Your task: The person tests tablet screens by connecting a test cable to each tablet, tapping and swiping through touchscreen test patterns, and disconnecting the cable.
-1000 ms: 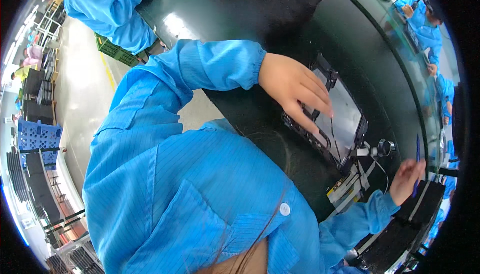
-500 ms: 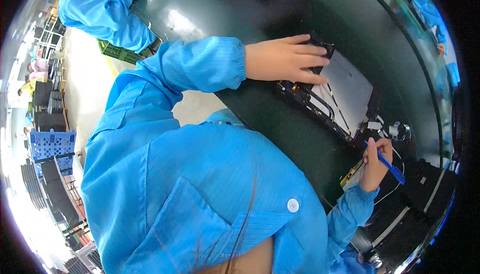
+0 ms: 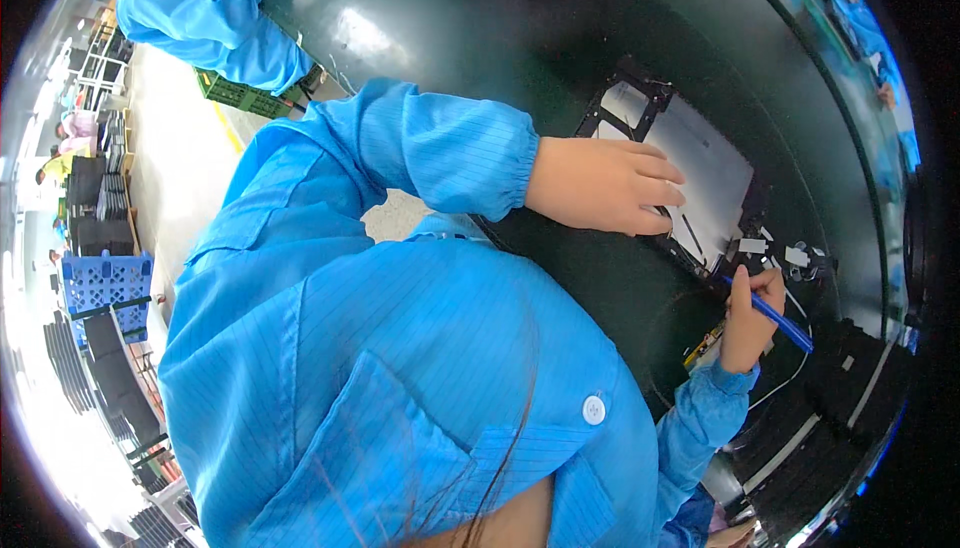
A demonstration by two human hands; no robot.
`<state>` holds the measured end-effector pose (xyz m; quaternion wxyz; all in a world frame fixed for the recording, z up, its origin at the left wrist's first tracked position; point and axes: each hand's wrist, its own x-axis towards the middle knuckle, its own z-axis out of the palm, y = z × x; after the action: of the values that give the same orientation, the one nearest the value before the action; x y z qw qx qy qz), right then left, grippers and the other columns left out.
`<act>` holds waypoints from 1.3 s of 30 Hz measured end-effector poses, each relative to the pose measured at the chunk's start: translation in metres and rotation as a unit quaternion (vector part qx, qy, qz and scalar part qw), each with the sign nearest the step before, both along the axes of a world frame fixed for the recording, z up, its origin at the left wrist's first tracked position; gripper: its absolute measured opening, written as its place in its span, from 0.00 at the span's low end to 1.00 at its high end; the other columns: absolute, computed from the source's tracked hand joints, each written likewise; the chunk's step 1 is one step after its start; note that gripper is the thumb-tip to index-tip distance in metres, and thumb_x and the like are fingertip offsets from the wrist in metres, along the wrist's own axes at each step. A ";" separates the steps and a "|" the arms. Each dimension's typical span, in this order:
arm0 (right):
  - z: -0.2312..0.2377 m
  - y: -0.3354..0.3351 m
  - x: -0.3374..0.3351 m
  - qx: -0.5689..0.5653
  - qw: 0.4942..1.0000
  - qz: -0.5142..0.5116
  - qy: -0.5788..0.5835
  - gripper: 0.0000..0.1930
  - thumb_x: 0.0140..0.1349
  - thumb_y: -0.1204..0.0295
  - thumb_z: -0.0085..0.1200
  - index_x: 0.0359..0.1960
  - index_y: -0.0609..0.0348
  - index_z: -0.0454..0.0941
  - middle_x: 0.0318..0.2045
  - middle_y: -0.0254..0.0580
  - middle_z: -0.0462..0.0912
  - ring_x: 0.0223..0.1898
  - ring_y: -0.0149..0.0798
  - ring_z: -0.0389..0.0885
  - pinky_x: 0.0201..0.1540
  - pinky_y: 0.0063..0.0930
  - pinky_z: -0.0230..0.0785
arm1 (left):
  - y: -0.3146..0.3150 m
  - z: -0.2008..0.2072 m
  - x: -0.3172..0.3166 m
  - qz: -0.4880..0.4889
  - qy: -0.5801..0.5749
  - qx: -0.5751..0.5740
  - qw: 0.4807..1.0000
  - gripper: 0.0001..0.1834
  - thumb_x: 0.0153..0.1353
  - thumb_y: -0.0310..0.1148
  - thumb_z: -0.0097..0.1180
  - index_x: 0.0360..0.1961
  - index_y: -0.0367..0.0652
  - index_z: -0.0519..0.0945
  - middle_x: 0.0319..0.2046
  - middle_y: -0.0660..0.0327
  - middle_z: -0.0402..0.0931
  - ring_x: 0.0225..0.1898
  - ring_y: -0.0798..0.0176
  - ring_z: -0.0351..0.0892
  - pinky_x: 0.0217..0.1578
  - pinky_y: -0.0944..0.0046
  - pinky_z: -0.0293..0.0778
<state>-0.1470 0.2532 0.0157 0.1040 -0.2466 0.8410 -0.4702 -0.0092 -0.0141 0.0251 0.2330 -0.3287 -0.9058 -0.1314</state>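
A flat electronic unit, a grey panel (image 3: 712, 163) in a black frame (image 3: 652, 108), lies at a slant on the dark green table. My left hand (image 3: 610, 186) rests on its near-left edge, fingers loosely bent and a little apart over the panel; they grip nothing that I can see. At the unit's near-right corner, my right hand (image 3: 750, 323) pinches a slim blue stick-like tool (image 3: 783, 323). The tool's narrow end points at the frame's corner, but whether it touches is too small to tell. Small white connectors (image 3: 752, 246) and cables sit beside that corner.
A small yellow-edged part (image 3: 700, 348) lies behind my right wrist, with a white cable nearby. Black slabs (image 3: 810, 448) stand at the right. Another person's blue sleeve (image 3: 200, 8) is at far left, above a green crate (image 3: 240, 93). A blue basket (image 3: 105, 283) stands left.
My left hand has slid nearer and to the right along the unit, uncovering the frame's far-left part. My right hand has shifted slightly up, the blue tool still in it.
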 end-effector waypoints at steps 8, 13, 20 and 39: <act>0.024 -0.003 -0.027 0.019 0.996 -0.029 0.087 0.09 0.57 0.69 0.57 0.31 0.58 0.70 0.24 0.32 0.69 0.26 0.25 0.66 0.29 0.20 0.60 | -0.016 -0.017 -0.029 0.004 -0.044 0.022 0.999 0.14 0.56 0.33 0.51 0.43 0.41 0.73 0.48 0.55 0.69 0.55 0.52 0.65 0.57 0.52 0.62; 0.035 -0.009 -0.093 0.170 0.934 0.046 0.311 0.10 0.56 0.75 0.54 0.39 0.62 0.71 0.34 0.45 0.75 0.38 0.43 0.75 0.43 0.31 0.66 | -0.053 -0.014 -0.094 0.030 -0.044 -0.053 0.997 0.15 0.56 0.34 0.52 0.45 0.43 0.74 0.48 0.55 0.70 0.57 0.54 0.64 0.60 0.49 0.57; 0.025 -0.032 -0.159 0.364 0.852 0.125 0.355 0.17 0.51 0.80 0.48 0.46 0.60 0.71 0.39 0.52 0.74 0.45 0.54 0.73 0.48 0.38 0.66 | -0.081 -0.023 -0.187 0.211 -0.016 -0.059 0.976 0.16 0.51 0.28 0.53 0.43 0.48 0.76 0.42 0.58 0.74 0.50 0.56 0.69 0.53 0.52 0.61; 0.095 -0.054 -0.157 0.295 0.920 -0.001 0.260 0.37 0.65 0.46 0.31 0.66 0.62 0.42 0.66 0.56 0.47 0.67 0.52 0.43 0.67 0.43 0.36 | -0.054 0.126 -0.122 -0.124 0.162 0.234 0.951 0.11 0.58 0.33 0.53 0.40 0.40 0.77 0.42 0.54 0.75 0.46 0.53 0.74 0.47 0.59 0.70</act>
<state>-0.3037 0.1995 0.1108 -0.0509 -0.3178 0.9391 -0.1206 -0.1313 -0.0676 0.1513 0.4286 -0.3918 -0.7516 -0.3129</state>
